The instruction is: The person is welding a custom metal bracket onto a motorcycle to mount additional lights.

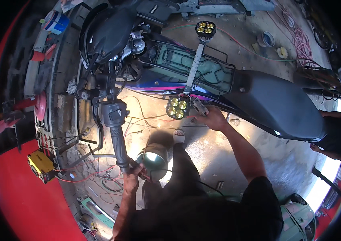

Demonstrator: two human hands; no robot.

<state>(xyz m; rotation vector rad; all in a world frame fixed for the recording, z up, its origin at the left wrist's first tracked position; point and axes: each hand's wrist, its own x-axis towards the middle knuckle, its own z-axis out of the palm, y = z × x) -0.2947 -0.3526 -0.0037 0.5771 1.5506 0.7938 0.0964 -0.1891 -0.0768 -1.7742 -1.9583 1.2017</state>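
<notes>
A motorbike with a dark seat [279, 104] and a wire rack [214, 74] stands across the view. On the rack, a metal bar [194, 66] carries round-lensed lamp pods at the top [205, 30] and near end [177, 107]. My right hand [214, 119] is closed at a greyish piece [200, 105] beside the near lamp; what exactly it grips is unclear. My left hand [134, 174] is closed at the lower end of the black handlebar grip [118, 144], with thin wires by its fingers; what it holds is hard to make out.
A cylindrical container [153, 160] stands by my legs, among loose wires. A yellow-and-black box [42, 164] and red panel [26, 193] are at left. A co-worker's hand [315, 147] and dark clothing show at right. Pink hose coils [301, 48] lie at upper right.
</notes>
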